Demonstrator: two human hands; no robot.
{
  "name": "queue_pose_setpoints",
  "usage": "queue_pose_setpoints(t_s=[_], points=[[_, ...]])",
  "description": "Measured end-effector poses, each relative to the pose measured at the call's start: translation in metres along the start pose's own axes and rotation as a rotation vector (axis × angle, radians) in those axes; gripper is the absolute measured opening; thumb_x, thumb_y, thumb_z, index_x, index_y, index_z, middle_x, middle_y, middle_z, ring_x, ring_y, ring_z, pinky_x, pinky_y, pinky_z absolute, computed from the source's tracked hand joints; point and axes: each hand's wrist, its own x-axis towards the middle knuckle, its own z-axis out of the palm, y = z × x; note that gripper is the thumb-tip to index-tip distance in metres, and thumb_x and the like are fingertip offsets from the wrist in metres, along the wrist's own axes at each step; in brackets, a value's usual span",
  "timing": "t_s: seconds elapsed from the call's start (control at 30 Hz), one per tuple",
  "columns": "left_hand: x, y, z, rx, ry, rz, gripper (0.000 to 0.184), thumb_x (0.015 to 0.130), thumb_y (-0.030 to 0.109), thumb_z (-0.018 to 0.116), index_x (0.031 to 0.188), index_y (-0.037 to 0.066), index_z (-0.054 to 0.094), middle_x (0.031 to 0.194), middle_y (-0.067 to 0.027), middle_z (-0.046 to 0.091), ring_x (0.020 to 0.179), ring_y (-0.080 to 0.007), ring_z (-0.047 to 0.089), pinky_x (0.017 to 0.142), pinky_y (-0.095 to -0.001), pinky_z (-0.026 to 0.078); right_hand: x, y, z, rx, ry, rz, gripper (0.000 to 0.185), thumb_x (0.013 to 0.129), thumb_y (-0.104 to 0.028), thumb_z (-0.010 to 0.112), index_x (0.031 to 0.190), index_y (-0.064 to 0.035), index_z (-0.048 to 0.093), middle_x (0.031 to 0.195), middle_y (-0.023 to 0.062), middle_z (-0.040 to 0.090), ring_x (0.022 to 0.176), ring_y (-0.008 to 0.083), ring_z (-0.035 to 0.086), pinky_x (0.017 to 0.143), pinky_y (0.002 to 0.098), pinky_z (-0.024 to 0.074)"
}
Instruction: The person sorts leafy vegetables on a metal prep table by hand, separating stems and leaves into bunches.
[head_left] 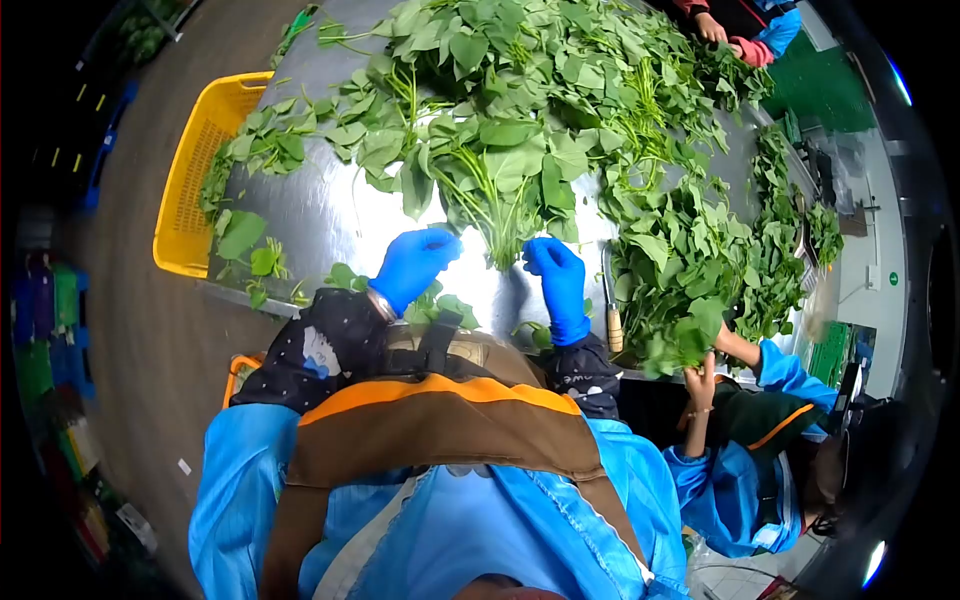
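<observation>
A bunch of leafy green stems (pixel 500 185) lies on the metal table (pixel 325 200), its cut ends pointing toward me. Just left of those ends is my left hand (pixel 412 270) in a blue glove, fingers curled together. My right hand (pixel 558 288), gloved in blue too, is close to the right side of the stem ends, its fingers bent into a pinch. Whether either hand has anything thin between the fingertips I cannot make out. To the right of my right hand rests a knife with a wooden handle (pixel 614 328).
A large heap of leafy greens (pixel 600 60) covers the table's far side, and another pile (pixel 690 245) lies right. A yellow crate (pixel 180 215) stands at the left edge. One co-worker's hands (pixel 700 385) hold greens at lower right; another person's hands (pixel 715 30) are at the far right.
</observation>
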Motion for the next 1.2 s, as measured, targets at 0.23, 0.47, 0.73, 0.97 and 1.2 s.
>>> queue_pose_setpoints(t_s=[0.23,0.47,0.73,0.97,1.2], points=[[0.018,-0.015,0.01,-0.035,-0.142,-0.237,0.024,0.085,0.022,0.055,0.095,0.002,0.062,0.087,-0.0065,0.062,0.074,-0.0135,0.058,0.069,-0.0242,0.047,0.023,0.011,0.033,-0.209,-0.062,-0.036,0.026,0.077,-0.028,0.064,0.079,-0.0025,0.064,0.066,0.0089,0.061,0.06,0.017,0.058,0.055,0.0287,0.0426],[-0.002,0.018,0.011,-0.342,-0.245,-0.127,0.036,0.085,0.028,0.056,0.107,-0.001,0.055,0.096,-0.0092,0.061,0.086,-0.0162,0.059,0.076,-0.0281,0.047,-0.026,-0.032,0.031,0.21,-0.313,0.029,0.012,0.078,-0.008,0.064,0.084,0.0022,0.062,0.073,0.0051,0.061,0.065,0.0111,0.057,0.059,0.0229,0.0452],[-0.027,0.037,-0.022,-0.141,-0.005,0.016,0.029,0.081,0.014,0.06,0.104,-0.004,0.057,0.09,-0.0101,0.064,0.081,-0.0145,0.061,0.073,-0.0249,0.048,-0.036,-0.019,-0.03,1.394,-0.122,-0.041,0.028,0.09,-0.032,0.045,0.097,-0.0051,0.053,0.087,0.0036,0.052,0.076,0.011,0.047,0.074,0.0254,0.0388],[-0.027,0.014,-0.012,0.306,-0.112,0.263,0.028,0.069,0.025,0.068,0.089,0.005,0.065,0.079,-0.0098,0.062,0.07,-0.0196,0.059,0.066,-0.031,0.046,-0.052,-0.041,0.051,0.416,-0.48,0.065,0.041,0.089,-0.033,0.046,0.113,-0.0007,0.052,0.109,0.0106,0.057,0.098,0.0206,0.054,0.082,0.0321,0.0423],[-0.044,0.009,-0.005,0.487,0.394,0.233,0.025,0.058,0.024,0.066,0.069,0.003,0.063,0.065,-0.0191,0.058,0.063,-0.0367,0.058,0.056,-0.0413,0.045,-0.038,-0.046,0.079,0.197,-0.461,0.167,0.023,0.086,-0.026,0.054,0.087,-0.0041,0.06,0.075,0.0047,0.059,0.064,0.01,0.054,0.053,0.0204,0.04]])
